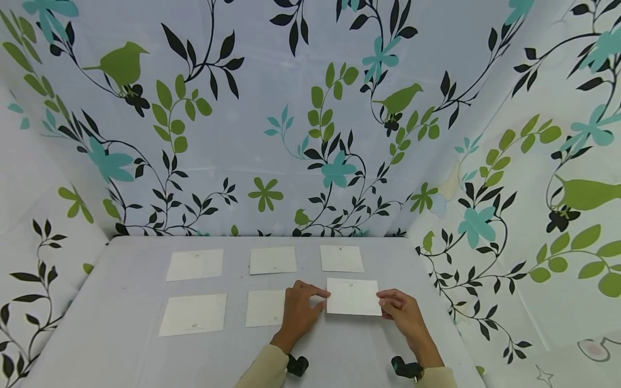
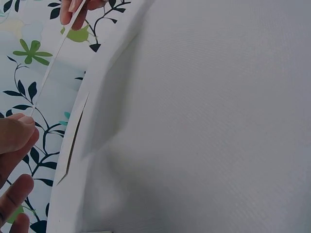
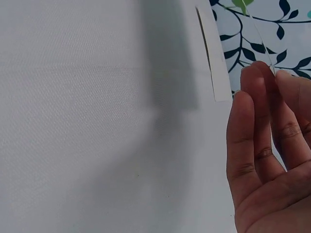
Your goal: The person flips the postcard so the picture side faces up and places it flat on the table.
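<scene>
A white card (image 1: 354, 296) with a small dark mark near its top edge is held between two hands. The left hand (image 1: 302, 310) pinches its left edge between thumb and fingers. At the opposite edge, the right hand (image 1: 404, 315) pinches it the same way. Seen edge-on in the left wrist view, the card (image 2: 48, 70) is a thin line raised above the table, and its shadow falls on the cloth. Behind it lies another white card (image 1: 342, 258). The left hand partly covers a card (image 1: 264, 309) beside it.
More white cards lie in rows to the left: one at the back middle (image 1: 273, 260), one at the back left (image 1: 195, 264) and one at the front left (image 1: 193, 314). A white cloth covers the table (image 1: 111, 318). Patterned curtains (image 1: 262, 134) hang behind and at the sides.
</scene>
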`<state>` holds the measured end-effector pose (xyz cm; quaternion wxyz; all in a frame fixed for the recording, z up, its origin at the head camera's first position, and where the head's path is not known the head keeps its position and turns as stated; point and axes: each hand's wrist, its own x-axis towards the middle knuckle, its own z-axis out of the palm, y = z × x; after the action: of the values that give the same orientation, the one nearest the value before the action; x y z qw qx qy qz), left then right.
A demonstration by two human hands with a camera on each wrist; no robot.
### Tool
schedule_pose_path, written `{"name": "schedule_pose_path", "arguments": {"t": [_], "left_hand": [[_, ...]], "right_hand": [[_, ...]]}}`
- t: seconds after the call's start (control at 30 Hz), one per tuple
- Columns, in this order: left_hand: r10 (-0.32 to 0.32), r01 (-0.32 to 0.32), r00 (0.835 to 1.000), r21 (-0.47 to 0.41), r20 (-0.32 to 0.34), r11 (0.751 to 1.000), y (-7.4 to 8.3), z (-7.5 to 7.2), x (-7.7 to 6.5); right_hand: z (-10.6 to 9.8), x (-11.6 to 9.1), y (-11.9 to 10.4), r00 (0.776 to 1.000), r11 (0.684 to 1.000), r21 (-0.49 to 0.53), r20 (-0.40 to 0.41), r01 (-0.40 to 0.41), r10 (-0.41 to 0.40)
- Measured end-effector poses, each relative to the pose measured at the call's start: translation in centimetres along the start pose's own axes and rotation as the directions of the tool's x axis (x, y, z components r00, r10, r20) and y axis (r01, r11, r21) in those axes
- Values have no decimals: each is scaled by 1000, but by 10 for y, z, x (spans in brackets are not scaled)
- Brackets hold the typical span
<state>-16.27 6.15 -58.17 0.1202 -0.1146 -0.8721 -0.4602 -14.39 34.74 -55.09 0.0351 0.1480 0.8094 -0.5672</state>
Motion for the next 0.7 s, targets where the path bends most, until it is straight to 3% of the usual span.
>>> {"name": "schedule_pose_path", "arguments": {"t": [0.33, 0.7], "left_hand": [[-48, 47, 998, -4, -31, 999, 2, -4, 2], [-35, 34, 997, -19, -65, 999, 7, -9, 5]], "right_hand": [[-3, 0, -2, 998, 999, -9, 30, 52, -52], [-4, 0, -2, 993, 993, -31, 31, 116, -115]]}}
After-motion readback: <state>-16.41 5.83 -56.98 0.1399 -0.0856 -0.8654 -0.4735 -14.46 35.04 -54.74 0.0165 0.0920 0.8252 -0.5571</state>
